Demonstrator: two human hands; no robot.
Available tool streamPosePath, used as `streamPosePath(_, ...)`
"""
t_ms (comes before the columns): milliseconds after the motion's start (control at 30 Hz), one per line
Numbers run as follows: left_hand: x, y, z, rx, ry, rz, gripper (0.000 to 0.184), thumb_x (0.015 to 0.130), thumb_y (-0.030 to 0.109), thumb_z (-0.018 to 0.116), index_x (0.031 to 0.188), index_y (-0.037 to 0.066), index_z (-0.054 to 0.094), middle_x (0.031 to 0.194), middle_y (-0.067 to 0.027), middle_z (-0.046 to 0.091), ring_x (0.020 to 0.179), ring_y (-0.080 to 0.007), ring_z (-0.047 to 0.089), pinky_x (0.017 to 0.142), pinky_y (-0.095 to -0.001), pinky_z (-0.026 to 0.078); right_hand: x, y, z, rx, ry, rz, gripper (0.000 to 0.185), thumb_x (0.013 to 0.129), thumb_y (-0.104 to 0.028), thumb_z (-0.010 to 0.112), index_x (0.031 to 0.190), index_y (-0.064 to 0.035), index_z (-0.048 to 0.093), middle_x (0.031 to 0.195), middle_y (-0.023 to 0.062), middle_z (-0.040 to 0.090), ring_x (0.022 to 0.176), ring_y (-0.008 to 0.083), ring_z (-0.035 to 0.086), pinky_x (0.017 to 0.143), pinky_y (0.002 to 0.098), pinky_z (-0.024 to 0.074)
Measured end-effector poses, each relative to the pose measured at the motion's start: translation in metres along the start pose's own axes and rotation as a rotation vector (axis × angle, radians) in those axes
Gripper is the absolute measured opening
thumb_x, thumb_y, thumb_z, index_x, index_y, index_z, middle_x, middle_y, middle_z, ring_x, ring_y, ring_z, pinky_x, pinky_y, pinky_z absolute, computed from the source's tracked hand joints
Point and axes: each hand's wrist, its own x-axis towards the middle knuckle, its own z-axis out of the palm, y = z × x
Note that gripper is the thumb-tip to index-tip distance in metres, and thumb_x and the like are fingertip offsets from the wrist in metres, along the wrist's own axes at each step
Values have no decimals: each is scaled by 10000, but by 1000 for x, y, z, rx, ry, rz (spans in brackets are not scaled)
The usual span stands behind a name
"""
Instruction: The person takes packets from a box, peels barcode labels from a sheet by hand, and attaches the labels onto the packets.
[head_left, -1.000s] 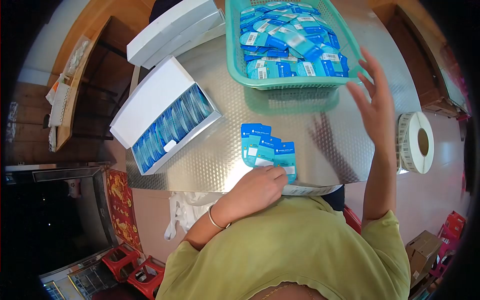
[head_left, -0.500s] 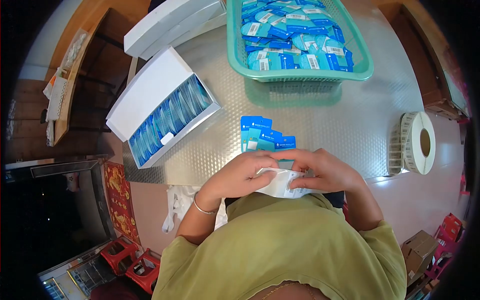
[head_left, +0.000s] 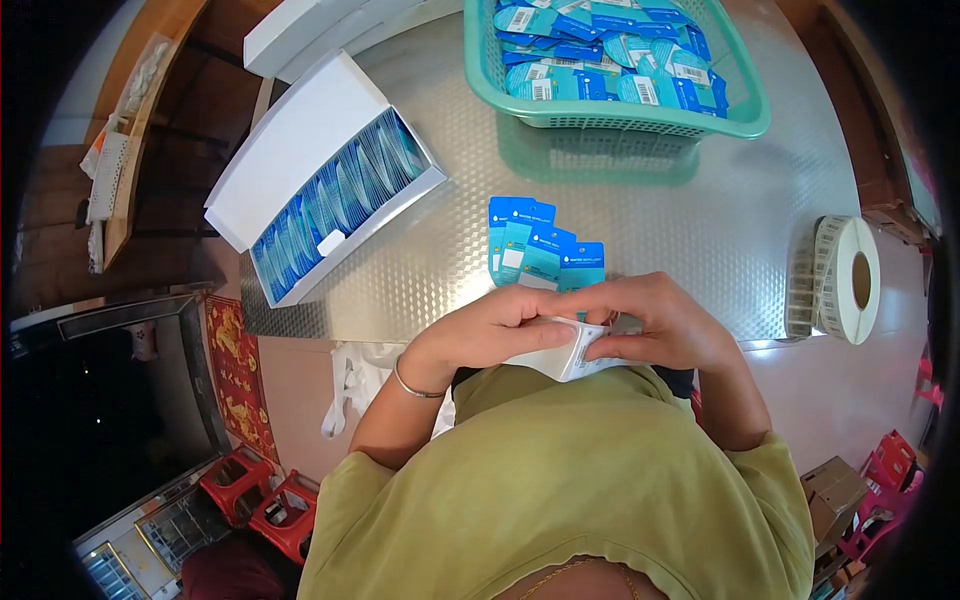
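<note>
Close to my body, at the table's near edge, my left hand [head_left: 490,325] pinches a strip of white labels [head_left: 566,362]. My right hand [head_left: 665,320] grips the strip's other side, its thumb beside a printed barcode. Between the two hands the strip is bent. Their fingertips nearly meet over it and hide part of it. Just beyond my fingers, several blue and teal cards [head_left: 542,252] lie fanned and overlapping on the table. The nearest are partly covered by my hands.
A green plastic basket [head_left: 640,123] full of barcoded blue cards stands at the back. An open white box [head_left: 300,150] packed with cards sits at left, another white box [head_left: 330,35] behind it. A roll of labels [head_left: 848,280] stands near the right edge of the metal table [head_left: 420,270].
My view has shifted, so the table things sit higher in the picture. The label strip is folded more sharply between my hands, which both keep hold of it.
</note>
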Motion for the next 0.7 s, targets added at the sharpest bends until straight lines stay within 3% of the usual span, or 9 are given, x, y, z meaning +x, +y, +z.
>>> streamPosePath(133,-2,-9,-5,-163,0,-135,201,991,190,565,1056,15,640,956,48,598,879,-55,508,784,-247,431,1,1,1,-43,39,-19,298,744,-44,792,1031,-77,720,829,69,681,751,230,655,667,328,513)
streamPosePath(233,-1,-12,-5,-160,26,-108,187,992,201,567,1033,32,634,924,52,573,864,-47,491,778,-244,421,0,5,2,-95,89,-60,215,745,-29,787,941,-80,715,802,60,674,748,221,653,678,330,515)
streamPosePath(333,-2,-11,-3,-173,56,-147,191,992,214,565,1001,32,623,906,54,562,851,-54,483,766,-248,416,-2,7,-3,-148,-3,-35,165,766,-51,747,901,-90,661,878,61,666,845,244,648,739,339,511)
streamPosePath(433,-7,-7,-7,-81,76,-118,187,988,203,550,998,28,615,896,9,571,837,-99,491,766,-258,409,0,6,-6,-45,64,-131,131,799,-16,717,877,-62,623,930,66,646,919,202,639,791,323,513)
streamPosePath(533,-14,-8,-16,321,35,8,177,997,140,487,1012,10,605,1045,-60,638,943,-146,579,825,-309,455,-10,18,-12,398,116,91,104,862,26,652,923,-49,614,1052,77,636,980,158,602,832,289,488)
streamPosePath(633,-10,-3,-15,719,-9,282,152,966,131,502,989,18,601,1132,-106,639,1048,-274,592,922,-400,443,-12,40,-10,528,213,209,95,915,3,600,999,-38,583,1084,70,627,999,116,576,860,270,471)
streamPosePath(700,-10,-3,-7,845,22,293,122,937,136,535,950,31,594,1215,-103,621,1167,-320,544,1008,-450,389,-11,46,-7,529,217,259,79,941,-21,587,1019,-16,578,1090,63,623,1017,115,580,889,274,474)
